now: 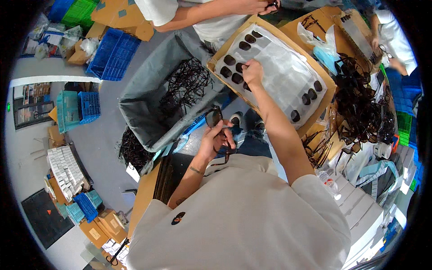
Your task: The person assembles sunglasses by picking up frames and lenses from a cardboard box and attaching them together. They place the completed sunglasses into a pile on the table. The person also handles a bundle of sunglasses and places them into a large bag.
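My left hand [215,140] grips a pair of dark sunglasses [214,118] in front of my chest, one dark lens up and a brown temple hanging below. Ahead and to the right, my right hand [253,72] reaches into a shallow cardboard tray [325,101]. Its fingers are closed at the edge of a dark lens [239,67]; whether they hold it is hidden. White sheeting [279,63] lines the tray, with dark lenses in rows at its left side and more lenses [312,93] along its right.
A grey-lined bin [148,96] left of the tray holds a heap of dark frames [186,85]. More frames [357,99] are piled on the right. A co-worker's arm [202,13] is beyond the tray; another person [395,38] works at far right. Blue crates [113,54] stand at left.
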Available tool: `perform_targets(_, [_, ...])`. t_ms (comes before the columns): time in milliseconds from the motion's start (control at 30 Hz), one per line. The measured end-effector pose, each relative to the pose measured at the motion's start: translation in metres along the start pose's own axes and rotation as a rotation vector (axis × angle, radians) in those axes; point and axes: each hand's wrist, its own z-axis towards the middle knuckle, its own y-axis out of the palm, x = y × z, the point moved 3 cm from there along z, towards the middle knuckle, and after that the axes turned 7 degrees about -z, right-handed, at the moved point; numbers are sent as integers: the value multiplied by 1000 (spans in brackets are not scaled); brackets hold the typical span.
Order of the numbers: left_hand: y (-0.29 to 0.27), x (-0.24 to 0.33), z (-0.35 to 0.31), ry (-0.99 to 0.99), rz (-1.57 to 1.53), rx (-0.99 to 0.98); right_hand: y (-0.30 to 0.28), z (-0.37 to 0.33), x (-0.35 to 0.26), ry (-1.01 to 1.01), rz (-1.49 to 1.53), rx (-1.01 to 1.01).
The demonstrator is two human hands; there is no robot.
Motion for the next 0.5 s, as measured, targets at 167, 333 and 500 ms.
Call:
perform_targets(167, [0, 16, 6, -12, 87, -30, -40, -3, -2, 149, 150, -45])
perform_targets(333, [27, 57, 19, 9, 1065, -75, -141, -77, -23, -185, 800, -556])
perform_targets(500, [105, 74, 33, 181, 1605, -524, -205, -157, -29, -526, -115, -750])
